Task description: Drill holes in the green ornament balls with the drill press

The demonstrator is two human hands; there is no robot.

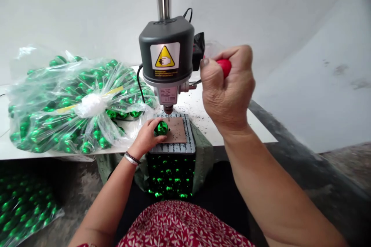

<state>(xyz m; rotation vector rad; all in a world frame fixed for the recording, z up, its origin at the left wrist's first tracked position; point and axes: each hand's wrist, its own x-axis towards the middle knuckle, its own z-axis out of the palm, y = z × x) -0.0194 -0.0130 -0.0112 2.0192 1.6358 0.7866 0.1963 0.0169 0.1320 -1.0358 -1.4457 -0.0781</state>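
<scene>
Looks like the lining-up step of making a hole in a shiny green ball. Pinching the ball between thumb and fingers with the left grip, at the brown board, just beside the thin drill bit, between 7 and 8 o'clock from the tip. Hard to tell whether touching the board or a tiny bit above. With the right grip, wrapped tight around the red knob of the drill handle, out between 2 and 3 o'clock from the bit. Up at 12 o'clock, the big dark drill head, with a yellow warning sign on the front. Lots more green balls in a big clear bag at 9 o'clock on the white worktop, and in another bag at 8 o'clock, down low. For the next move, best to slide the ball a tiny bit toward 1 or 2 o'clock, right under the bit, and hold it steady. Then pull the knob slowly and gently to bring the bit down. Best to keep fingertips well away from the sharp tip, and pinch firmly but not too hard, for fear of rolling or cracking such a round, smooth ball.
</scene>
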